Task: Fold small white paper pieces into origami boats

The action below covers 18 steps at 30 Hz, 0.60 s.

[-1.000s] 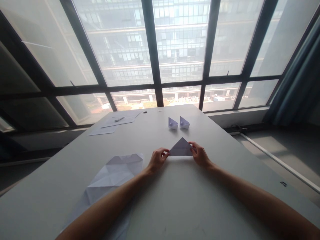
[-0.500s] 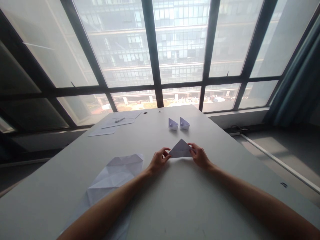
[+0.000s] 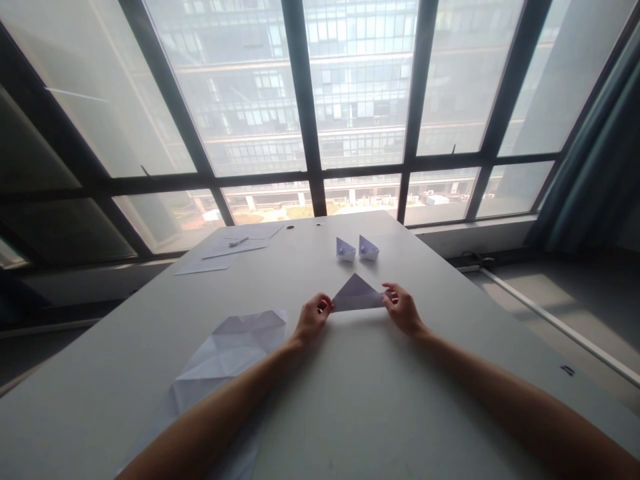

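A folded sheet of white paper [image 3: 356, 295], with a triangular peak pointing away from me and a band along its near edge, is held just over the table. My left hand [image 3: 314, 315] pinches its left corner between thumb and fingers. At the right corner, my right hand [image 3: 401, 308] pinches the band, with a finger raised. Beyond the hands stand two small folded paper boats, the left boat [image 3: 345, 250] and the right boat [image 3: 369, 249], side by side with pointed tops.
Large creased white paper [image 3: 230, 347] lies on the white table [image 3: 440, 387], partly under my left forearm. Farther left are flat sheets [image 3: 205, 265] with a pen [image 3: 239, 241] on top. Windows [image 3: 363, 87] rise behind the table; a curtain [image 3: 590, 153] hangs at right.
My hands have moved slightly apart. The folded paper has shifted a little left and away, and more of its near band shows on the right.
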Tool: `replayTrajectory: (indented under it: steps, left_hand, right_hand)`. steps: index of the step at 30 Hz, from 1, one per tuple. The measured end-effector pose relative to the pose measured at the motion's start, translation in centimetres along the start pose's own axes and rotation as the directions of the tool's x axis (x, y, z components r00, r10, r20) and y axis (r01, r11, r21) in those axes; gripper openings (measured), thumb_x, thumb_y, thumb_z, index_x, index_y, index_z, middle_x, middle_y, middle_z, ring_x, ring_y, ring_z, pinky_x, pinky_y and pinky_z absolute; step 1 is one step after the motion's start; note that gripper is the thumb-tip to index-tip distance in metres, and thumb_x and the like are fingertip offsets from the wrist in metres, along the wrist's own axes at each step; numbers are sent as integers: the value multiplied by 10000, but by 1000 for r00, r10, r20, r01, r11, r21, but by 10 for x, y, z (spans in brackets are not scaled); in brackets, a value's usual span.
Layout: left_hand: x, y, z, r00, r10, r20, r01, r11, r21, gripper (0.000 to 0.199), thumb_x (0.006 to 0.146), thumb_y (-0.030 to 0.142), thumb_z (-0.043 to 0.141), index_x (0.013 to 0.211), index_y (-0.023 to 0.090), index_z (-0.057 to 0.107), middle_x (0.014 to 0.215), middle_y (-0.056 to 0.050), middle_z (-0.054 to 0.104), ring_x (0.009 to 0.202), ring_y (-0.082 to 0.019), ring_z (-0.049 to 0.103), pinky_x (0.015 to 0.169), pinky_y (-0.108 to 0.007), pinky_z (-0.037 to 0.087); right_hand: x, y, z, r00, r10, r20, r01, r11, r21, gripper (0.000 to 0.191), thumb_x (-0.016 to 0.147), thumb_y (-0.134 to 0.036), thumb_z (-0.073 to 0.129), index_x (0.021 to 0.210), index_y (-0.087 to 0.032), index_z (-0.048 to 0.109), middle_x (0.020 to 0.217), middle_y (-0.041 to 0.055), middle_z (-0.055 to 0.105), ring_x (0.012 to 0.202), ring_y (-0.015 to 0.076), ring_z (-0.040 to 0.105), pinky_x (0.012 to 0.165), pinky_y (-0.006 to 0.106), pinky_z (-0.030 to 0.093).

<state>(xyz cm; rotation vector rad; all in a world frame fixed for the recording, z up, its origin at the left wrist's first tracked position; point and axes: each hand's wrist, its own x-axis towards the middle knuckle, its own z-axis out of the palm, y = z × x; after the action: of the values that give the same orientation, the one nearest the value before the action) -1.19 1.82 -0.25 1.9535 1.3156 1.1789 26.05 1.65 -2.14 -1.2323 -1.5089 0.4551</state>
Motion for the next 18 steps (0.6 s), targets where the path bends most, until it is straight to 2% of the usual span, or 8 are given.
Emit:
replayTrajectory:
  steps: [4,10,15,18]
  left_hand:
    - [2,-1,0,999,-32,-13,31,998,-51,150,805,339,617,811,189,622,734,-18,685,693,-177,633,659,-265,459]
    - [3,-4,1,999,-37,-14,36,996,-82,154,813,343,616,814,190,625,731,-20,690,685,-183,632,656,-274,454]
    - [4,-6,1,999,-41,-24,38,996,-87,155,812,341,618,814,186,629,741,-27,690,701,-191,635,671,-287,454]
    - [4,-7,1,998,-50,-29,47,995,-93,161,812,345,621,814,185,626,738,-29,690,707,-195,636,682,-293,460]
  right_hand:
    - [3,9,0,996,84,-1,-83,986,146,374,810,-309,583,1144,-145,615,950,83,645,700,183,639,633,324,548]
    - [5,13,-1,992,122,29,-126,953,277,442,773,-354,694,1156,-159,590,800,35,646,650,181,625,607,324,541]
    - [6,11,0,990,139,26,-140,939,313,399,730,-434,758,988,-173,601,775,36,646,647,186,626,587,320,533]
    - [5,12,0,990,139,27,-140,934,329,399,723,-450,763,956,-180,583,771,35,640,661,192,628,581,321,534]
